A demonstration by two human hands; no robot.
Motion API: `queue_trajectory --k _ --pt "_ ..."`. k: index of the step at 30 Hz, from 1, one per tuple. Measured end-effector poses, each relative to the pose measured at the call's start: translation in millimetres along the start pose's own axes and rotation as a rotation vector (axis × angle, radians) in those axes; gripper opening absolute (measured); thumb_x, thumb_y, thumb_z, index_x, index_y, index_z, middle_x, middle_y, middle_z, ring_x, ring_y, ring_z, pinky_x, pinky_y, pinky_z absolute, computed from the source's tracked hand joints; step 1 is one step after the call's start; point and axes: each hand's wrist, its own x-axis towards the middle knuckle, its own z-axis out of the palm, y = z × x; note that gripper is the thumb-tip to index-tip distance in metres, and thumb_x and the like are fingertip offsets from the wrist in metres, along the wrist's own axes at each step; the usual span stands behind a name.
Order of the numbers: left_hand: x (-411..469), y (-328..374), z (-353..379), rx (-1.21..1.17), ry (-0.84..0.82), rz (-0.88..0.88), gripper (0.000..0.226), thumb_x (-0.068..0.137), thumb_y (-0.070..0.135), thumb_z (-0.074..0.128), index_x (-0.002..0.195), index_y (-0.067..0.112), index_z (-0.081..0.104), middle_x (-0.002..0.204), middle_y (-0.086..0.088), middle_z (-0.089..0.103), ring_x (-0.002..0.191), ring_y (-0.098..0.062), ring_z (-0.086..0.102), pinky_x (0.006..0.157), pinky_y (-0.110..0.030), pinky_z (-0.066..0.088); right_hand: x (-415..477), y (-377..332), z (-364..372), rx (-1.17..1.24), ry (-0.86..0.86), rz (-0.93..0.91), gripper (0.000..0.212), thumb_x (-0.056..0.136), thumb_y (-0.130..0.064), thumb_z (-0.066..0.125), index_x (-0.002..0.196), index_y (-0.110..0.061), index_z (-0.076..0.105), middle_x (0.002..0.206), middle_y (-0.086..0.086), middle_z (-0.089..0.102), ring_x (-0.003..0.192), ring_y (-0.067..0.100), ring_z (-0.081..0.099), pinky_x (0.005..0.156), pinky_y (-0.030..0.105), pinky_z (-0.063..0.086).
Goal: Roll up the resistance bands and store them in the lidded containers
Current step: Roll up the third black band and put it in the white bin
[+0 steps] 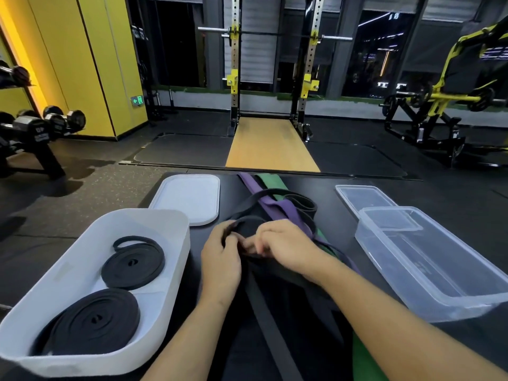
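Black resistance band (265, 317) on the table (338, 229): left hand (221, 259) grips its coil, right hand (286, 246) pinches it, white bin (180, 257) alongside.

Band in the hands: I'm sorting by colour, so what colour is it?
The band is black; head view shows it best.

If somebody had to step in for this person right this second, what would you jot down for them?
Hands: left hand and right hand both grip a black band mid-table, partly coiled.
Done: near roll and far roll, both black, lie in the white container on the left. Its white lid lies behind it, off.
Left: finish this coil. Then roll the purple band, the green band and the loose black band. The clear container on the right holds nothing, and its clear lid lies behind it. Neither lid is on yet.
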Motion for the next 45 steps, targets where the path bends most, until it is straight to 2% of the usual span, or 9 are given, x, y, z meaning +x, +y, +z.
queue_trajectory --k 4,7,13,24,28,33,37,40,45 --pt "0 2 -2 -0.176 0.018 -0.054 0.042 0.105 0.002 0.038 0.122 0.029 0.064 0.081 -0.002 0.063 0.067 -0.010 0.060 0.075 -0.024 0.050 -6 16 -21 -0.188 0.144 0.142 0.026 0.086 -0.005 0.047 0.066 -0.006 0.064 0.069 0.009 0.074 0.051 0.017 0.062 0.058 0.030 0.056" --pt "2 0 -3 -0.201 0.055 -0.050 0.042 0.104 0.003 0.037 0.117 0.029 0.067 0.077 0.000 0.059 0.071 -0.014 0.056 0.072 -0.025 0.048 -21 15 -42 -0.688 -0.149 0.138 0.026 0.091 -0.026 0.054 0.072 -0.013 0.066 0.070 -0.001 0.071 0.067 0.012 0.059 0.069 0.032 0.051" --pt "1 -1 -5 -0.116 0.014 -0.049 0.040 0.102 0.007 0.040 0.112 0.037 0.064 0.089 0.008 0.068 0.083 -0.009 0.062 0.073 -0.020 0.048 -48 -14 -53 -0.776 -0.501 0.311 0.072 0.092 -0.079 0.042 0.078 -0.013 0.068 0.078 -0.003 0.073 0.074 0.012 0.066 0.080 0.028 0.048" --pt "2 -9 -4 -0.071 0.000 -0.018 0.037 0.111 0.009 0.039 0.128 0.037 0.055 0.095 0.014 0.076 0.079 0.005 0.064 0.074 -0.011 0.049 -54 -34 -79 -0.302 -0.954 0.310 0.004 0.101 -0.011 0.062 0.098 -0.009 0.065 0.105 0.016 0.075 0.091 0.025 0.072 0.074 0.025 0.057" --pt "2 -9 -2 0.025 -0.058 0.023 0.036 0.109 0.010 0.040 0.126 0.037 0.056 0.097 0.015 0.075 0.071 0.007 0.059 0.063 -0.005 0.043 -51 -45 -82 -0.170 -0.861 0.274 0.013 0.106 -0.010 0.050 0.102 -0.002 0.060 0.085 0.021 0.073 0.065 0.025 0.071 0.064 0.029 0.059" --pt "1 -9 -2 -0.071 -0.106 0.033 0.033 0.108 0.009 0.044 0.119 0.033 0.064 0.097 0.014 0.074 0.079 -0.009 0.070 0.083 -0.042 0.058 -34 -64 -64 0.210 -0.512 0.116 0.020 0.106 -0.014 0.048 0.107 -0.001 0.063 0.070 0.015 0.067 0.038 0.015 0.054 0.039 0.020 0.044" --pt "-3 -2 -3 -0.117 -0.096 -0.020 0.030 0.105 0.011 0.048 0.107 0.034 0.067 0.092 0.007 0.076 0.068 -0.009 0.068 0.073 -0.030 0.056 13 -60 -40 0.679 -0.056 0.175 0.028 0.109 -0.022 0.048 0.111 0.002 0.062 0.086 0.013 0.074 0.062 0.017 0.070 0.063 0.024 0.060" --pt "-1 -1 -4 -0.159 -0.033 -0.026 0.024 0.105 0.013 0.054 0.114 0.031 0.067 0.100 0.004 0.075 0.071 -0.006 0.069 0.076 -0.031 0.055 35 -45 -23 0.479 -0.020 0.211 0.044 0.107 -0.042 0.050 0.119 -0.003 0.065 0.109 0.011 0.077 0.097 0.020 0.075 0.088 0.027 0.058" --pt "-1 0 -4 -0.097 -0.203 0.054 0.021 0.108 0.036 0.052 0.123 0.043 0.065 0.103 0.013 0.075 0.091 -0.006 0.072 0.090 -0.033 0.059 40 -26 -11 0.266 -0.034 0.260 0.065 0.107 -0.056 0.038 0.119 -0.002 0.072 0.100 0.009 0.071 0.083 0.017 0.065 0.071 0.024 0.052"
